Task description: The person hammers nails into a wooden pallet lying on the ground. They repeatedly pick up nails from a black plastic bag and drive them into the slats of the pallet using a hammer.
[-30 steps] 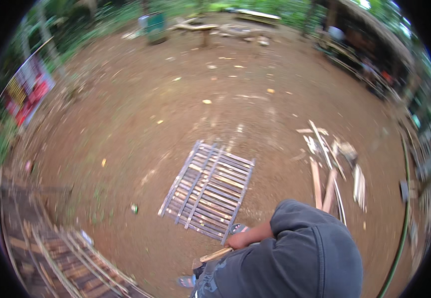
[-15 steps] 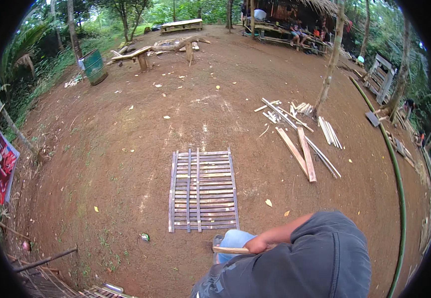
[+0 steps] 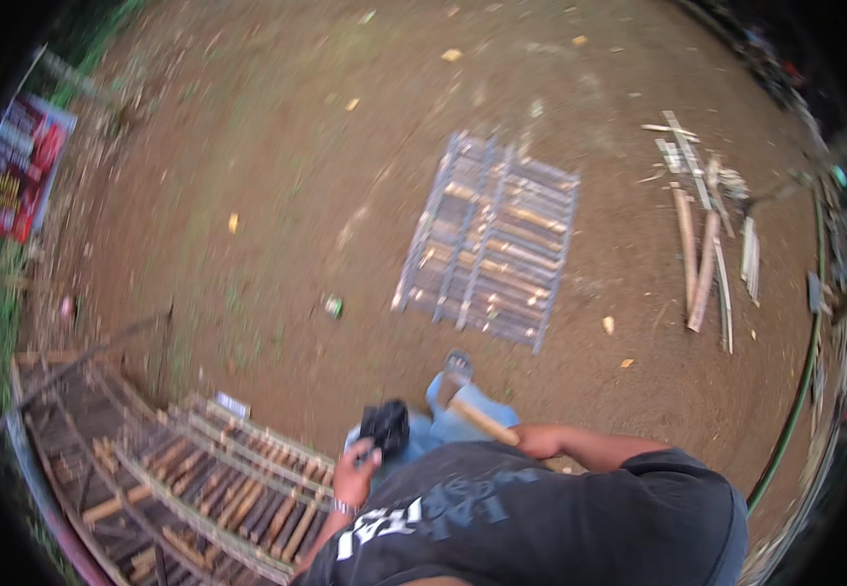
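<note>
My right hand (image 3: 539,441) is closed around the wooden handle of a hammer (image 3: 482,422), whose dark head points forward beside my knee. At my left thigh, my left hand (image 3: 355,476), with a band on its wrist, has its fingers at a crumpled black plastic bag (image 3: 384,428); blur hides what the bag contains. Ahead on the bare soil lies a slatted bamboo panel (image 3: 487,239), its many cross slats joined by several long strips. Neither hand touches it.
To my left stands a larger slatted bamboo structure (image 3: 238,488), with a dark pole (image 3: 91,359) jutting out. Planks and loose strips (image 3: 702,264) lie on the right, near a long green pole (image 3: 797,420). A small green can (image 3: 333,307) and a hanging banner (image 3: 28,166) are on the left.
The view has tilted down and swung left, bringing more of the bamboo structure into sight. My left hand and the black bag have come into view. The hammer stays in my right hand.
</note>
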`<action>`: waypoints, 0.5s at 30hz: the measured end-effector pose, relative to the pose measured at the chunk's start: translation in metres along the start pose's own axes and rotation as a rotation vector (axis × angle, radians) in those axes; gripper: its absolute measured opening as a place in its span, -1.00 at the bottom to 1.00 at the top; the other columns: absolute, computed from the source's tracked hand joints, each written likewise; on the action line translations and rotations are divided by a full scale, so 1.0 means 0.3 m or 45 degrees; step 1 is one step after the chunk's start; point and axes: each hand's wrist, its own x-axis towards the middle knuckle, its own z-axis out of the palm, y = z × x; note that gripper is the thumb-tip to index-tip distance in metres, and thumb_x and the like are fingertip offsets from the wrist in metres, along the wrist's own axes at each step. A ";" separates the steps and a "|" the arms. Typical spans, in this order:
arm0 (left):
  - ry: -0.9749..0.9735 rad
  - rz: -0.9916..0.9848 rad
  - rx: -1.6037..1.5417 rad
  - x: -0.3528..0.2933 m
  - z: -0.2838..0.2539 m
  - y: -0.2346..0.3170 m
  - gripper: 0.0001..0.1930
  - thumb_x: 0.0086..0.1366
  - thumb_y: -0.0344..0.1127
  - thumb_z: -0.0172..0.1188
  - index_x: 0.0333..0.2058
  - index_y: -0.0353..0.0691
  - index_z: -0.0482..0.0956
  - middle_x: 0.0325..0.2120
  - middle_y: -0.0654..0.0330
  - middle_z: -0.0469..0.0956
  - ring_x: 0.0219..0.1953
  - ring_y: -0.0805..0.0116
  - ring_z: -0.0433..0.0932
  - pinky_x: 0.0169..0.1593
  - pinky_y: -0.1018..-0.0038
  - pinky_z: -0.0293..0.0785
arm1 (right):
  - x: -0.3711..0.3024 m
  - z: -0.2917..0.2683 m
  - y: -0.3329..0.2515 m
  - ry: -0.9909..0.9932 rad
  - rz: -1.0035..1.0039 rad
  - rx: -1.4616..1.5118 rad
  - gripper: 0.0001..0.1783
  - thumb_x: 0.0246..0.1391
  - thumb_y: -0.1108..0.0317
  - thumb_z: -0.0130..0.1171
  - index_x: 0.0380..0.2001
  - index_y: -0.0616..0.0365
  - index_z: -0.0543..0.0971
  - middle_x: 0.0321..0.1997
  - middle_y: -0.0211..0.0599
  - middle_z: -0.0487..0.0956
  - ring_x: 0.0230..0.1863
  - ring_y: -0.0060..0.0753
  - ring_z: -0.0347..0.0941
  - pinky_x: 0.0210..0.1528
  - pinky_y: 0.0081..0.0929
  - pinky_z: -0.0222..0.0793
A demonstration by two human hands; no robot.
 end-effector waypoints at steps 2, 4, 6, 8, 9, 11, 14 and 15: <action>0.112 -0.129 -0.173 0.162 -0.023 0.017 -0.70 0.26 -0.23 0.40 -0.16 -0.34 0.69 -0.28 0.14 0.69 -0.18 0.38 0.62 0.00 0.42 0.50 | 0.033 -0.025 0.034 0.143 0.221 0.134 -0.58 0.22 0.25 0.31 0.06 0.20 0.47 -0.07 -0.27 0.64 -0.14 -0.46 0.56 -0.08 -0.39 0.54; 0.271 -0.093 -0.205 0.348 -0.072 -0.015 -0.78 0.24 -0.27 0.41 -0.29 -0.32 0.70 -0.42 0.23 0.65 -0.32 0.46 0.56 -0.15 0.46 0.48 | 0.010 -0.045 -0.083 0.257 0.227 0.570 -0.72 0.17 0.40 0.27 -0.12 0.17 0.42 -0.18 -0.21 0.64 -0.32 -0.43 0.60 -0.24 -0.39 0.57; 0.332 -0.084 -0.144 0.554 -0.067 -0.055 -0.82 0.20 -0.29 0.44 -0.37 -0.26 0.68 -0.46 0.33 0.61 -0.36 0.55 0.51 -0.23 0.52 0.45 | 0.066 -0.106 -0.081 0.441 0.199 0.575 -0.71 0.19 0.47 0.20 -0.08 0.19 0.37 -0.20 -0.18 0.64 -0.30 -0.37 0.62 -0.24 -0.38 0.59; 0.324 -0.067 -0.145 0.789 -0.043 -0.132 -0.80 0.15 -0.30 0.45 -0.40 -0.28 0.64 -0.44 0.25 0.63 -0.33 0.46 0.54 -0.18 0.44 0.47 | 0.133 -0.160 -0.086 0.639 0.171 0.636 -0.72 0.21 0.52 0.15 -0.06 0.20 0.35 -0.20 -0.16 0.64 -0.29 -0.34 0.63 -0.25 -0.38 0.59; 0.366 -0.018 -0.160 0.916 -0.023 -0.160 -0.83 0.13 -0.34 0.44 -0.39 -0.28 0.65 -0.42 0.24 0.63 -0.32 0.45 0.55 -0.15 0.43 0.48 | 0.183 -0.204 -0.106 0.737 0.152 0.694 -0.74 0.22 0.54 0.14 -0.07 0.20 0.35 -0.20 -0.15 0.64 -0.29 -0.34 0.63 -0.25 -0.39 0.59; 0.425 0.094 -0.103 1.183 0.023 -0.292 -0.86 0.13 -0.39 0.41 -0.36 -0.26 0.65 -0.40 0.25 0.63 -0.30 0.44 0.55 -0.14 0.44 0.49 | 0.280 -0.279 -0.125 0.890 0.111 0.758 -0.76 0.22 0.56 0.12 -0.08 0.19 0.35 -0.20 -0.14 0.64 -0.29 -0.33 0.63 -0.26 -0.40 0.58; 0.443 0.173 -0.092 1.551 0.069 -0.418 -0.87 0.13 -0.42 0.37 -0.32 -0.24 0.66 -0.39 0.27 0.61 -0.30 0.47 0.53 -0.15 0.46 0.49 | 0.454 -0.369 -0.140 1.040 0.022 0.814 -0.77 0.24 0.55 0.15 -0.11 0.15 0.36 -0.18 -0.14 0.65 -0.30 -0.34 0.63 -0.24 -0.41 0.58; 0.489 0.199 -0.025 1.642 0.091 -0.439 -0.86 0.14 -0.42 0.37 -0.30 -0.24 0.67 -0.39 0.27 0.61 -0.31 0.46 0.53 -0.15 0.46 0.49 | 0.512 -0.397 -0.131 1.063 0.005 0.817 -0.77 0.24 0.54 0.16 -0.11 0.14 0.36 -0.18 -0.14 0.65 -0.30 -0.35 0.63 -0.24 -0.41 0.58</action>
